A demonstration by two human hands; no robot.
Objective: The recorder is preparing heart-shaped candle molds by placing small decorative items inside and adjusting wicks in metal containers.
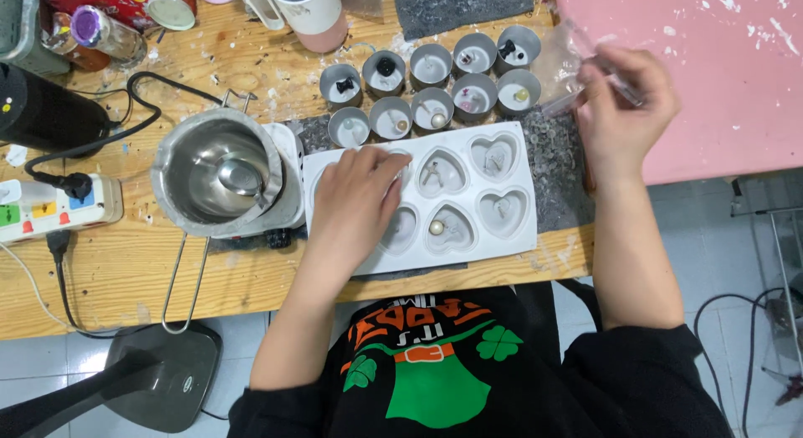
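**Heart mould, small cups and clear bag on a wooden table**

- White heart mould (468, 183): silicone tray of heart-shaped cavities in two rows, long axis running left to right along the near edge of the table (100, 271). Several cavities hold a wick and a small bead.
- Left hand (355, 199): lies palm down over the mould's left cavities, fingers loosely extended toward an upper cavity, touching the tray. Whether the fingertips pinch anything I cannot tell. This hand is the nearer one to the mould.
- Right hand (623, 103): raised off to the mould's right, above and beyond its right end, closed on a crumpled clear plastic bag (569, 70); contents too blurred to read.
- Grey cups (435, 87): two rows of small round tins just behind the mould, each with a bead or dark trinket.
- Metal melting pot (222, 174): just left of the mould, a spoon inside.
- Hidden: the cavities under the left hand; the pink surface (694, 70) at right is cut off.
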